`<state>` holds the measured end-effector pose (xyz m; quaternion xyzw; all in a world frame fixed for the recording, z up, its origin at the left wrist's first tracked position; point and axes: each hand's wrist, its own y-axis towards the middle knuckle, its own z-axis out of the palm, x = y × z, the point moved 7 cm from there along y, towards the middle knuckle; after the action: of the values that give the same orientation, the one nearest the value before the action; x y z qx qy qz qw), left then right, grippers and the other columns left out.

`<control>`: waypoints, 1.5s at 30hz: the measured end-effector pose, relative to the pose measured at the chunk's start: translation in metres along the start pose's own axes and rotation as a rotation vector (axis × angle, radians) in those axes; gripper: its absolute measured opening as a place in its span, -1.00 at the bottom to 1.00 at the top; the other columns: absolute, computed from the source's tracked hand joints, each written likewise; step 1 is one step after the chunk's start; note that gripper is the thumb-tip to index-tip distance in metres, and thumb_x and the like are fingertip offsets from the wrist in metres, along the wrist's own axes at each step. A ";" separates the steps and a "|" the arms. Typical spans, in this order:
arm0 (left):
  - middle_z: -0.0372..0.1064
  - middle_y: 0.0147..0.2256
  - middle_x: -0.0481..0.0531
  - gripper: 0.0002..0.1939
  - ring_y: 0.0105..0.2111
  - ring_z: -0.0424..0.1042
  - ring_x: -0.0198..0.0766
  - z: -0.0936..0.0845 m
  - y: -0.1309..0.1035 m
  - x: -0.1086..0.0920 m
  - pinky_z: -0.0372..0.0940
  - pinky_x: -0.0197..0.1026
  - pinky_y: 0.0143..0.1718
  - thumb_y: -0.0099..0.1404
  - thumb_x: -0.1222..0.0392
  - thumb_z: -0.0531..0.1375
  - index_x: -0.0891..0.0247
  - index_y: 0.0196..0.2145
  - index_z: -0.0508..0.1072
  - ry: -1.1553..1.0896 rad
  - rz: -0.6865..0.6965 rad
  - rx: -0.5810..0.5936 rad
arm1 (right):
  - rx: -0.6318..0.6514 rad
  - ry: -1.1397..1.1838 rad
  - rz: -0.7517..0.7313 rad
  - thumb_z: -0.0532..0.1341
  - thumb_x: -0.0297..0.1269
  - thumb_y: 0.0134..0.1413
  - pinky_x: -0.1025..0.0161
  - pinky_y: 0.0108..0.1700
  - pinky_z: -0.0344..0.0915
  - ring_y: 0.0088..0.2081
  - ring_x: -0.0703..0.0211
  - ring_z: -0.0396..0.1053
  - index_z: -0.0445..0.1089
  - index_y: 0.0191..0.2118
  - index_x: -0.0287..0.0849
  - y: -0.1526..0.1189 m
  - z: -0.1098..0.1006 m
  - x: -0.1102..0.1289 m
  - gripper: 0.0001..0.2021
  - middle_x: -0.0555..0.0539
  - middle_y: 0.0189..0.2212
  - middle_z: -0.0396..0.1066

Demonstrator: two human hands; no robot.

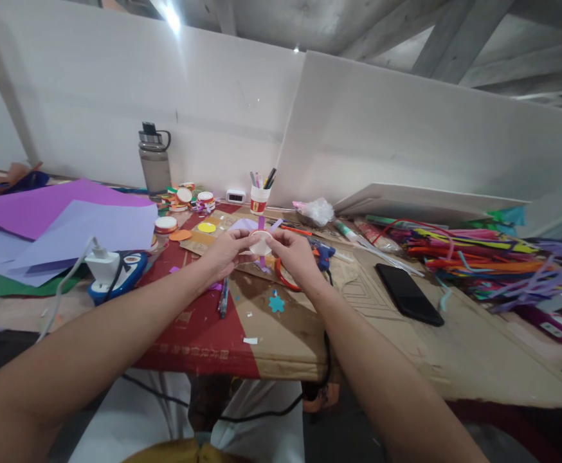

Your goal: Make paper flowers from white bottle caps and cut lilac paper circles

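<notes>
Both hands meet over the middle of the table around a round white disc (260,243) with purple paper strips sticking out from it. The fingers of my left hand (227,252) are closed on its left edge. My right hand (293,252) pinches the opposite edge, thumb on the face. Under the right hand is a red-orange rounded thing (287,278), partly hidden. A blue glue gun (326,254) lies just right of that hand. Below the hands are a blue flower-shaped cutout (276,303) and a pen (224,298).
Coloured paper sheets (88,231) and a blue power strip (119,276) with a plugged-in charger lie left. A water bottle (154,161), white-topped discs (166,224) and a pen cup (258,199) stand behind. Rightward are a phone (409,294) and piled colourful strips (483,257).
</notes>
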<state>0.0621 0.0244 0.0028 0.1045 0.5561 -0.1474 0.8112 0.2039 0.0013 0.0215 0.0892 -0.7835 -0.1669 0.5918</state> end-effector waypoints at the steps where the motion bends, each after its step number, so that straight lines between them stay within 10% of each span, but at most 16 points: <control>1: 0.44 -0.38 0.03 -0.75 -0.47 0.40 -0.38 0.000 0.000 0.000 0.37 -0.33 -0.50 -0.01 0.19 0.43 0.34 -0.39 0.52 -0.003 0.000 -0.003 | -0.003 -0.004 -0.004 0.25 -0.08 -0.05 0.32 -0.40 0.13 -0.50 0.30 0.19 0.42 -0.41 -0.22 0.000 0.000 0.000 -0.74 0.04 -0.55 0.32; 14: 0.47 -0.36 0.07 -0.91 -0.43 0.45 -0.34 -0.011 0.004 -0.001 0.42 -0.31 -0.46 0.08 0.43 0.31 0.37 -0.40 0.50 -0.063 -0.002 -0.116 | -0.005 -0.020 -0.027 0.25 -0.05 -0.01 0.28 -0.30 0.27 -0.40 0.25 0.33 0.44 -0.25 -0.24 0.002 -0.008 0.004 -0.67 -0.06 -0.37 0.46; 22: 0.49 -0.33 0.08 -0.88 -0.43 0.47 -0.33 -0.029 0.008 -0.008 0.42 -0.30 -0.44 0.11 0.48 0.26 0.35 -0.39 0.43 -0.153 0.025 -0.219 | -0.390 -0.784 -0.056 0.14 -0.17 0.12 0.10 -0.06 0.26 -0.13 -0.01 0.39 0.43 -0.11 -0.29 0.010 -0.086 0.008 -0.67 -0.27 -0.19 0.46; 26: 0.48 -0.36 0.08 -0.85 -0.43 0.47 -0.31 -0.028 0.008 -0.009 0.43 -0.27 -0.42 0.09 0.48 0.25 0.35 -0.36 0.42 -0.200 0.019 -0.205 | -0.240 -1.197 0.310 0.22 -0.13 0.07 0.04 0.01 0.22 0.01 -0.21 0.36 0.45 -0.10 -0.41 0.013 -0.111 -0.031 -0.59 -0.45 -0.10 0.43; 30: 0.49 -0.33 0.08 -0.83 -0.39 0.48 -0.29 -0.027 0.007 -0.015 0.44 -0.25 -0.38 0.07 0.49 0.27 0.34 -0.37 0.41 -0.240 0.051 -0.186 | -0.043 -1.125 0.507 0.24 -0.14 0.03 0.12 -0.09 0.29 -0.05 -0.17 0.44 0.52 -0.16 -0.32 0.009 -0.111 -0.064 -0.64 -0.40 -0.13 0.48; 45: 0.48 -0.38 -0.02 -0.81 -0.40 0.46 -0.37 -0.035 0.013 -0.025 0.36 -0.34 -0.41 0.03 0.44 0.33 0.30 -0.38 0.45 -0.214 0.141 -0.123 | -0.295 -0.690 0.435 0.18 -0.34 -0.11 0.27 -0.44 0.22 -0.47 0.13 0.37 0.45 -0.39 -0.28 0.010 -0.113 -0.035 -0.84 -0.13 -0.52 0.42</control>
<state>0.0278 0.0510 0.0136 0.0770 0.4658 -0.0659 0.8791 0.3230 0.0052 0.0212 -0.2244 -0.9039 -0.1687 0.3228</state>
